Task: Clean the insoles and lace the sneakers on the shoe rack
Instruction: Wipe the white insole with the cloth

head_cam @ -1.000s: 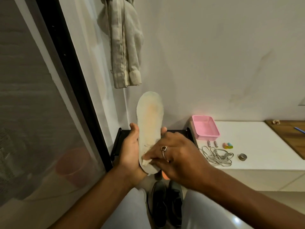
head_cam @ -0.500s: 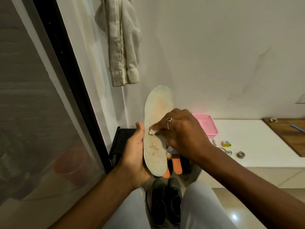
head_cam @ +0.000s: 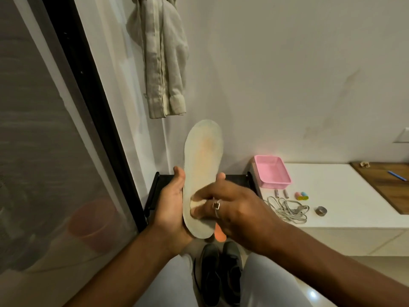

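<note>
My left hand [head_cam: 171, 208] grips a pale, stained insole [head_cam: 202, 156] by its heel half and holds it upright above the black shoe rack [head_cam: 155, 189]. My right hand [head_cam: 234, 209], with a ring on one finger, presses a small whitish wipe [head_cam: 195, 203] against the insole's lower part. An orange insole [head_cam: 220, 234] peeks out below the hands. A pair of dark sneakers [head_cam: 219, 273] stands on the floor between my knees. Grey laces [head_cam: 287, 210] lie in a loose heap on the white counter [head_cam: 345, 196] to the right.
A pink tray [head_cam: 271, 171] sits on the counter's left end, with two small metal pieces [head_cam: 281, 193], coloured bits [head_cam: 301, 196] and a tape roll [head_cam: 321, 211] nearby. A wooden board [head_cam: 385, 185] lies far right. A garment [head_cam: 164, 56] hangs on the wall. A glass door [head_cam: 51, 151] stands left.
My right hand with the wipe slid down the insole from its middle to the heel part. The insole tilted back slightly to the left and the laces came back into sight.
</note>
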`<state>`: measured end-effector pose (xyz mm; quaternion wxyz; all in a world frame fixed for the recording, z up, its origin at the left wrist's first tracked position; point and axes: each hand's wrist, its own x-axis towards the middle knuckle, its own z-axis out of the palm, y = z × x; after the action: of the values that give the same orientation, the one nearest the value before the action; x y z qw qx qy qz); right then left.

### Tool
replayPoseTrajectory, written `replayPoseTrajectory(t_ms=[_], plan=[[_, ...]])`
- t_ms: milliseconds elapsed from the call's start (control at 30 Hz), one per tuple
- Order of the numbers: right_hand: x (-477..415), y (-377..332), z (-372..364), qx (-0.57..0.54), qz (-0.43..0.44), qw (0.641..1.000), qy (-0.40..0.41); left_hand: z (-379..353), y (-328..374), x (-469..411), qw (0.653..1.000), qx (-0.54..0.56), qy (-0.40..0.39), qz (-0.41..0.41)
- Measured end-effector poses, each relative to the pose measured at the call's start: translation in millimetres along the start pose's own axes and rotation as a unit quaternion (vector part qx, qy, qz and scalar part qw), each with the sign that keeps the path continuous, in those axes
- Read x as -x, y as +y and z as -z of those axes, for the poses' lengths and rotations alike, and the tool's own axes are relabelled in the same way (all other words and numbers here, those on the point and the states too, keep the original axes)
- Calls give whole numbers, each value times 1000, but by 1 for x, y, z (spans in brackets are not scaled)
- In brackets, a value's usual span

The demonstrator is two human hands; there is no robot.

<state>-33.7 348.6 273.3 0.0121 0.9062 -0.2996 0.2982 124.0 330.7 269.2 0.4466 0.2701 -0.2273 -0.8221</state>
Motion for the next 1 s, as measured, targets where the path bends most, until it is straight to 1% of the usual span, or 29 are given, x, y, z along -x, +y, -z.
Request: replayPoseTrajectory(t_ms=[67,133,200,267,367,433,500,600,667,733,800,900,967,1000], plan=[[4,-1,-1,-26,4,1000,1,3,2,-1,1000,-17,8,15],[4,0,4,-76,-37,996,7,2,1,-1,1000,-17,9,24],[5,-5,8,-115,-79,990,-14,2,1,0,1000,-22,10,17],[6,-10,8,-107,-84,991,-22,3,2,0,1000,-15,11,12],[5,-10,6,-79,-74,994,-3,2,1,2,1000,-15,4,13],[-1,-6,7,-50,-69,996,3,-1,-1,3,1000,-14,7,-3],[-10,5,11,-31,-89,995,27,-6,-3,4,999,-20,5,-30],[-20,11,14,-44,-129,988,73,-9,-3,6,999,-14,-1,-38],[-14,-6,5,-55,-98,992,49,-2,2,3,999,-5,12,-31],[-3,-25,-1,-82,-51,995,-2,4,6,0,999,-9,23,-21],[0,-19,3,-73,-35,996,-24,4,4,-1,999,-13,24,-17],[-12,11,12,-10,-94,995,26,-6,-4,3,999,-20,13,-25],[-15,13,11,-25,-118,991,52,-7,-5,5,999,-23,10,-31],[-13,6,8,-50,-111,991,56,-5,-4,5,999,-15,10,-29]])
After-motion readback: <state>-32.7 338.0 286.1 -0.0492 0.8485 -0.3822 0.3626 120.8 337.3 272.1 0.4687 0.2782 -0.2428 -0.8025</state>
